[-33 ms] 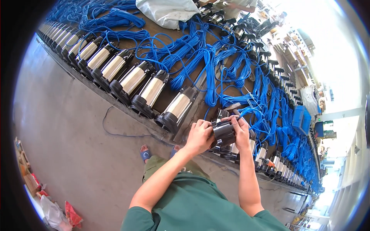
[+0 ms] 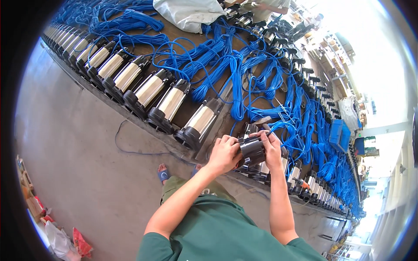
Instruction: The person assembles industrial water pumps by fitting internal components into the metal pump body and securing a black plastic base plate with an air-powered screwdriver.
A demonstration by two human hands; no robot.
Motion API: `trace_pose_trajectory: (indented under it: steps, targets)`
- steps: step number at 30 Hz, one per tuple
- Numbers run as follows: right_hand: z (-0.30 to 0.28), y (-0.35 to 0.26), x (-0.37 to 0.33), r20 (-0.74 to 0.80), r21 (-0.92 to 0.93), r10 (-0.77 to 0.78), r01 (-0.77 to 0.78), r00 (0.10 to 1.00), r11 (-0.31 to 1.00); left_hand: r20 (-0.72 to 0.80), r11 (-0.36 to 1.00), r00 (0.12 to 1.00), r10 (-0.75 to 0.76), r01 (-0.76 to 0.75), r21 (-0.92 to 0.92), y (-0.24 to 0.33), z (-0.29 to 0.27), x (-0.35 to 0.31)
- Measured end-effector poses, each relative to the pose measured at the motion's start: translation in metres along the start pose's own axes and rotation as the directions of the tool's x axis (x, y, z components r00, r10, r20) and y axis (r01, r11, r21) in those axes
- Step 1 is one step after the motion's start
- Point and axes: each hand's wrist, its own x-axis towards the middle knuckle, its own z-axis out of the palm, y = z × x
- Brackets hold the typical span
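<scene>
At the edge of the tabletop point(image 2: 176, 35), before you, your left hand point(image 2: 225, 154) and right hand point(image 2: 272, 150) curl closed around a black cylindrical housing point(image 2: 253, 151), at its left and upper right. Its smooth side faces you, outline slightly tilted (the long axis is hard to tell). Steel-bodied pumps point(image 2: 201, 120) line the edge; blue cable coils point(image 2: 237, 89) crowd the surface beyond.

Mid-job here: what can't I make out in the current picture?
Head view: left side of the black part, covered by the left hand.
Head view: anything under the white sack, covered by it.
Head view: the nearest co-worker's head, cut off by the top edge.
Head view: far cylinders' details, too small.
</scene>
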Motion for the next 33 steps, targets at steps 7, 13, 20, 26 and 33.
trace_pose_trajectory:
  steps: [7, 13, 20, 26, 33]
  targets:
    - [-0.005, 0.004, 0.003, 0.007, -0.041, -0.026, 0.026, 1.0, 0.999, 0.322, 0.943, 0.947, -0.004, 0.11, -0.313, -0.019, -0.008, 0.009]
    - [-0.013, 0.003, 0.012, 0.057, 0.051, 0.079, -0.082, 0.995, 0.995, 0.638, 0.871, 0.738, 0.219, 0.146, -0.468, -0.043, -0.034, 0.042]
    - [-0.013, 0.011, 0.013, 0.007, 0.074, 0.062, -0.062, 0.998, 0.995, 0.326, 0.985, 0.945, 0.04, 0.017, -0.171, -0.017, -0.016, 0.015]
    - [-0.001, 0.003, -0.002, -0.097, -0.003, -0.026, 0.026, 0.995, 1.0, 0.054, 0.998, 0.999, 0.005, -0.002, -0.057, 0.002, -0.008, 0.006]
    - [0.0, 0.004, -0.011, -0.07, -0.075, -0.108, 0.103, 0.992, 0.992, -0.102, 0.992, 0.992, -0.072, 0.082, 0.1, 0.016, 0.001, 0.001]
